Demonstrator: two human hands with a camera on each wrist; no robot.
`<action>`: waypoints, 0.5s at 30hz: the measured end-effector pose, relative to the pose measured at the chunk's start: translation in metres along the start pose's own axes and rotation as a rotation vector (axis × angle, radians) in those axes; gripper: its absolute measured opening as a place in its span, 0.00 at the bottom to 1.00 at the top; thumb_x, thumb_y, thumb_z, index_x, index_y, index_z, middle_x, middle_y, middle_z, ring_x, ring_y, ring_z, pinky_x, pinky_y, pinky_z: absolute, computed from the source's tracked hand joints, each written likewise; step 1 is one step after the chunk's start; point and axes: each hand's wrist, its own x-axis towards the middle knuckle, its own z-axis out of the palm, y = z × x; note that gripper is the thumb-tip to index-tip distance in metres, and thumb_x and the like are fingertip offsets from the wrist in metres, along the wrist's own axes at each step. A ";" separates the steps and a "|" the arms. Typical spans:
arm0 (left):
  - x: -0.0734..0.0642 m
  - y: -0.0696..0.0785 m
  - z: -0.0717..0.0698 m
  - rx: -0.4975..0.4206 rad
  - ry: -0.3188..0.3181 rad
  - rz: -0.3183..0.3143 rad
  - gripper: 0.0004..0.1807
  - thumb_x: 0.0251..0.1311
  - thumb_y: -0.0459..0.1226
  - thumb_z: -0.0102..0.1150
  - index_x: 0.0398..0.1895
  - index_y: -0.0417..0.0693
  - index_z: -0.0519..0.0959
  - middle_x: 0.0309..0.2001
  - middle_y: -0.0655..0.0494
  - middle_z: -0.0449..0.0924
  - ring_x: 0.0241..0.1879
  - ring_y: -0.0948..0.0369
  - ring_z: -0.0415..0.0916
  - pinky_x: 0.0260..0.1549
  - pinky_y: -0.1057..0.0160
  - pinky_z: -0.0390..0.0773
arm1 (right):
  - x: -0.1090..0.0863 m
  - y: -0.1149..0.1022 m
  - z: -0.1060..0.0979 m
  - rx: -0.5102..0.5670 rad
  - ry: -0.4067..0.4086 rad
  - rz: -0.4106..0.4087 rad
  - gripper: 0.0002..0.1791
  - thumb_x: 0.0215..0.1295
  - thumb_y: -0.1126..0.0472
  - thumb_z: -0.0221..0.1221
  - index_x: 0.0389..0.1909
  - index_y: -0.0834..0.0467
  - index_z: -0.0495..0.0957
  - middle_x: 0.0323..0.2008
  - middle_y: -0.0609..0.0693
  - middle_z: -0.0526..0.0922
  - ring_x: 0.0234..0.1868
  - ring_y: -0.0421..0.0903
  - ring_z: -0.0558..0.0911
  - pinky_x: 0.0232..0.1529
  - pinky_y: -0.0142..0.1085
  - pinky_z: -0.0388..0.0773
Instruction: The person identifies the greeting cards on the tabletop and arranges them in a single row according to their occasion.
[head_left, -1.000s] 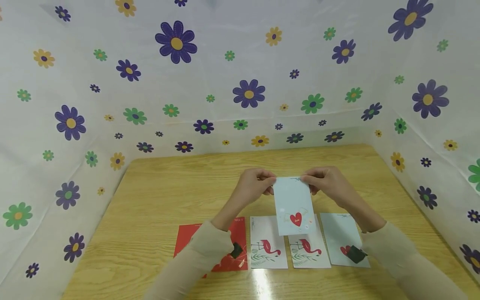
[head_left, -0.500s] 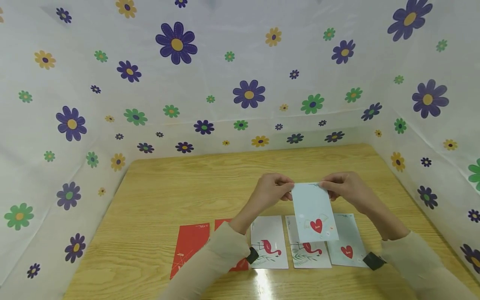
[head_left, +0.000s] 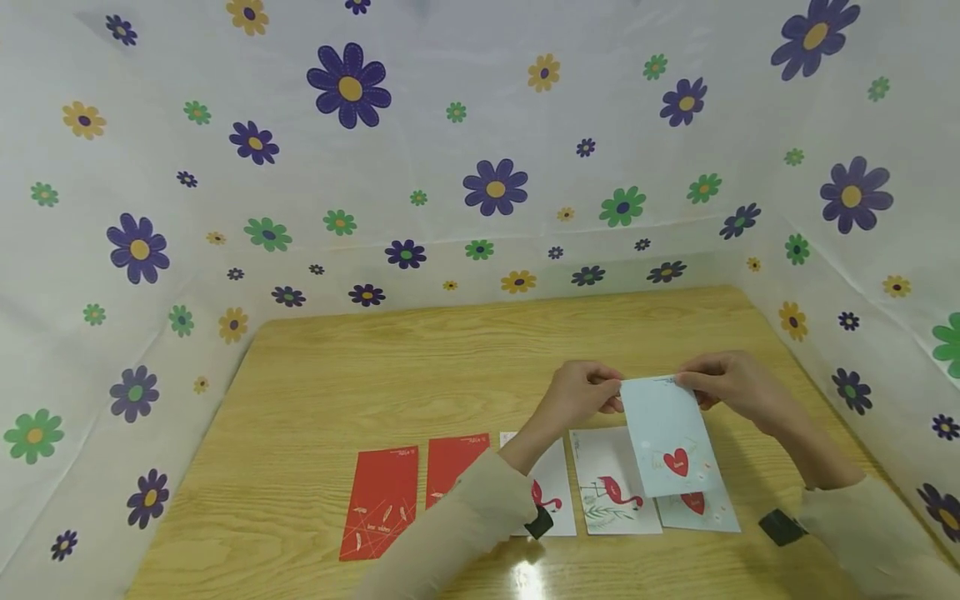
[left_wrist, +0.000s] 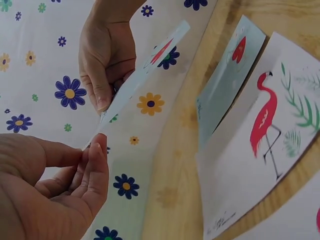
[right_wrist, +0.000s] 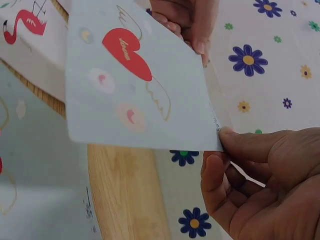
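Both hands hold up one pale blue card (head_left: 660, 425) printed with a red winged heart, seen close in the right wrist view. My left hand (head_left: 577, 392) pinches its top left corner between thumb and fingers; my right hand (head_left: 731, 387) pinches the top right corner. The card tilts above the table, its lower edge over a matching pale blue heart card (head_left: 712, 508), which it partly hides. To the left lies a white flamingo card (head_left: 607, 467). A second flamingo card (head_left: 558, 467) sits partly behind my left forearm.
Two red cards lie further left, the outer red card (head_left: 382, 492) in full view and the inner red card (head_left: 457, 458) partly under the left sleeve. The wooden table (head_left: 337, 375) meets a flowered white cloth (head_left: 420, 150) at the back and sides.
Both hands have carried the held heart card rightward and slightly toward me, from over the flamingo cards to over the lying heart card. More of the red cards shows.
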 end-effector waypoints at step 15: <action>0.008 -0.008 0.048 -0.059 0.052 -0.024 0.04 0.70 0.28 0.61 0.39 0.37 0.86 0.23 0.56 0.81 0.24 0.58 0.85 0.38 0.51 0.87 | -0.023 0.028 -0.015 -0.111 0.041 0.048 0.19 0.76 0.63 0.59 0.56 0.77 0.77 0.42 0.62 0.85 0.35 0.48 0.82 0.34 0.32 0.84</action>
